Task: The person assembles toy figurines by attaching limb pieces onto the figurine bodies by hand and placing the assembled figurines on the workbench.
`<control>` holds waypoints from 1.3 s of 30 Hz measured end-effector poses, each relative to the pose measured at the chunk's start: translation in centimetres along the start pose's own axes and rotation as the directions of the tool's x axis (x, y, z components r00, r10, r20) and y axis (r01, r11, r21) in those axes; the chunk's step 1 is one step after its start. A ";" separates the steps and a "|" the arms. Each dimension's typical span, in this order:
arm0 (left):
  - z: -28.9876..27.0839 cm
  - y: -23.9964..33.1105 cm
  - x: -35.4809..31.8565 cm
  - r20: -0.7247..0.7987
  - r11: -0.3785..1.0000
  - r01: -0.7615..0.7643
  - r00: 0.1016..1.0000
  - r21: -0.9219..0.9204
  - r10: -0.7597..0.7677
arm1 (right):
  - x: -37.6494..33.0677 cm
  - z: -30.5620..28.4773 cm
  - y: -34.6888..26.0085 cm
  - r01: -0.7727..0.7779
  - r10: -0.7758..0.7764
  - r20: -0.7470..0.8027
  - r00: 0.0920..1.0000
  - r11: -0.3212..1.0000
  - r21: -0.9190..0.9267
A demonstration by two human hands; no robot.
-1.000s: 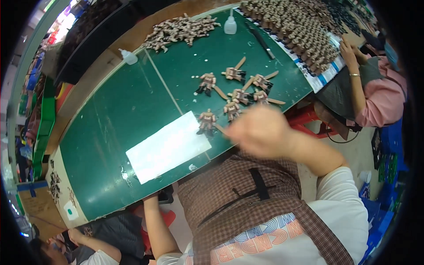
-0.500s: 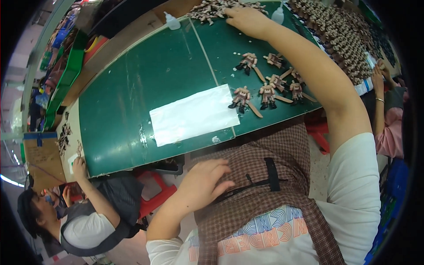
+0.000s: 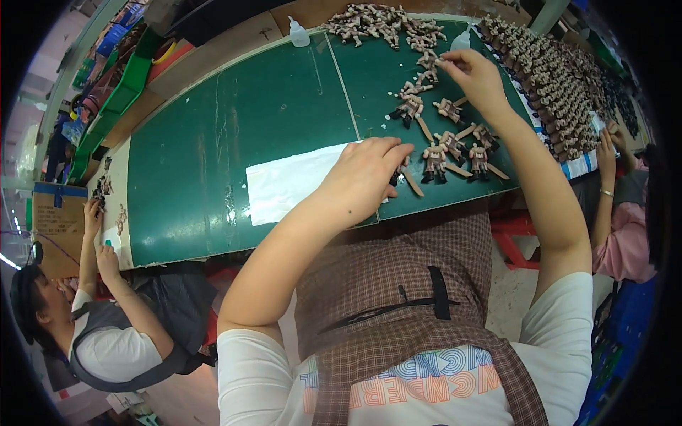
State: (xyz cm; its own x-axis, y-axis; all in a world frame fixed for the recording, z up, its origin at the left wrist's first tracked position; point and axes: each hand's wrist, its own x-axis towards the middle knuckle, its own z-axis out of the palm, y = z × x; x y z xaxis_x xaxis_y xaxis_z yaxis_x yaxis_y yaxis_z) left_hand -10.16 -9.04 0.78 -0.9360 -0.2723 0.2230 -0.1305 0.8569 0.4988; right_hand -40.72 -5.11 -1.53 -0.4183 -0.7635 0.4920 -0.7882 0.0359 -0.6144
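My left hand curls over a small figurine at the right end of the white paper sheet. Most of that figurine is hidden under the fingers, and a flat wooden stick juts out beside it. Farther off to the right, my right hand is closed in a pinch on a small brown and flesh-toned figurine, partly covered by the fingertips. Several brown-clad figurines with black boots, such as this figurine, lie between the hands with wooden sticks.
A loose pile of figurines lies at the table's far edge, between two white squeeze bottles, one left, one right. Dense rows of figurines stand at the right. Co-workers sit at both sides; a green bin stands at far left.
My left hand has risen from my lap onto the figurine by the paper. My right hand has come back from the far pile toward me, and figurines now trail out below the pile.
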 end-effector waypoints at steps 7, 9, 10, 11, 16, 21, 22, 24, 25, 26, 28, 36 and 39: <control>-1.5 1.1 -0.9 0.014 0.996 0.010 1.000 0.091 -0.011 | -0.7 -1.2 -3.2 0.132 -0.065 0.154 0.986 0.870 -0.476; -1.8 2.4 -2.0 -0.033 0.995 0.066 0.997 0.075 -0.064 | -0.5 -1.2 -3.6 0.159 -0.088 0.162 0.983 0.854 -0.495; -2.1 2.8 -2.5 -0.070 0.990 0.109 0.991 -0.087 -0.115 | -0.2 -1.1 -4.3 0.097 -0.053 0.109 0.993 0.884 -0.457; -2.1 3.1 -3.2 -0.099 0.958 0.142 0.980 -0.248 -0.171 | -0.1 -0.8 -4.7 0.037 -0.013 0.059 0.998 0.909 -0.414; -1.4 3.8 -7.7 0.014 0.702 0.210 0.962 -0.681 -0.273 | -0.4 0.7 -6.5 -0.333 0.291 0.276 0.916 0.935 0.122; -0.8 4.5 -11.8 0.337 0.074 0.368 0.901 -0.927 -0.272 | -2.1 2.3 -10.8 -0.417 0.242 0.487 0.839 0.862 0.289; -0.9 4.5 -12.4 0.338 0.069 0.370 0.898 -0.926 -0.284 | -2.6 2.9 -12.0 -0.395 0.175 0.541 0.823 0.860 0.324; -1.1 4.6 -12.9 0.384 -0.026 0.393 0.880 -0.919 -0.281 | -3.8 3.9 -13.9 -0.385 0.090 0.621 0.779 0.851 0.358; -1.0 4.5 -13.2 0.383 -0.030 0.391 0.879 -0.920 -0.284 | -4.2 4.5 -14.8 -0.328 0.069 0.637 0.768 0.897 0.298; -0.8 4.3 -13.6 0.353 -0.024 0.362 0.891 -0.932 -0.284 | -4.7 5.0 -15.9 -0.272 0.037 0.616 0.787 0.917 0.292; -1.0 4.1 -14.2 0.322 -0.021 0.330 0.902 -0.944 -0.287 | -5.4 6.2 -17.3 -0.109 -0.080 0.568 0.819 0.950 0.292; -0.5 3.5 -15.4 0.184 -0.015 0.194 0.896 -0.981 -0.405 | -6.6 7.8 -19.3 0.282 -0.316 0.558 0.768 0.948 0.149; -0.6 3.6 -15.4 0.195 -0.059 0.187 0.889 -0.981 -0.415 | -7.0 8.8 -18.9 0.358 -0.377 0.518 0.767 0.923 0.141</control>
State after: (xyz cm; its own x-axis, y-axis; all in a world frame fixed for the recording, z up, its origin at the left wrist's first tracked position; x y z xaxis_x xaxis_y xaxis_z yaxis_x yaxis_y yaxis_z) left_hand 3.94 -2.01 -0.38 -0.8414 -0.5125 -0.1717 0.1534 -0.5311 0.8333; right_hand -18.88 -6.11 1.21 0.2104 -0.9337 0.2898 -0.8135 -0.3316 -0.4778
